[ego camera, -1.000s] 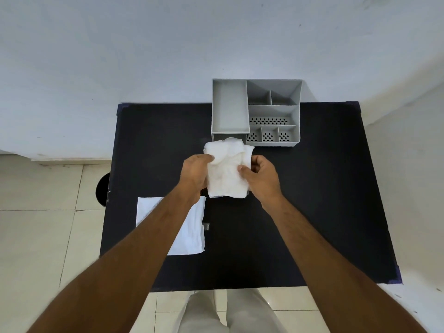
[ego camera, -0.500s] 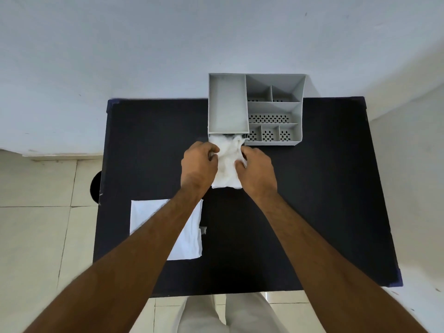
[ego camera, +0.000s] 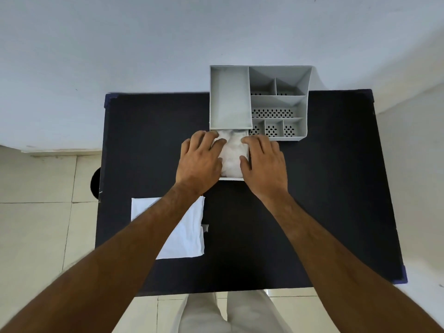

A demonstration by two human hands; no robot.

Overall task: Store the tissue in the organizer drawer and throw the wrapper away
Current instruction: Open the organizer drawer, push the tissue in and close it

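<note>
A: What are the hands doing?

B: Both lie palm down on the white tissue (ego camera: pixel 231 155), which sits in the pulled-out drawer (ego camera: pixel 232 178) at the front of the grey organizer (ego camera: pixel 258 102). The left hand (ego camera: pixel 200 162) is flat with its fingers loosely spread, covering the left edge of the tissue and the left side of the drawer. The right hand (ego camera: pixel 264 164) is flat too, fingers spread a little, its thumb lying on the tissue's right side.

A: Is either one pinching or gripping it?

B: Neither hand is curled around anything. Both look pressed down on top, fingers extended toward the organizer.

A: And how does the tissue look?

B: Crumpled and puffy, a soft white wad showing between the two hands. It fills the drawer from the front lip back to where the drawer meets the organizer body. Only the drawer's pale front edge shows below it.

A: Where is the wrapper?

B: A flat white sheet, the wrapper (ego camera: pixel 182 229), lies on the black table (ego camera: pixel 336 188) to the near left, partly under the left forearm, well apart from the drawer. Neither hand touches it. The organizer stands at the table's far edge against the wall (ego camera: pixel 144 44), its upper compartments bare.
</note>
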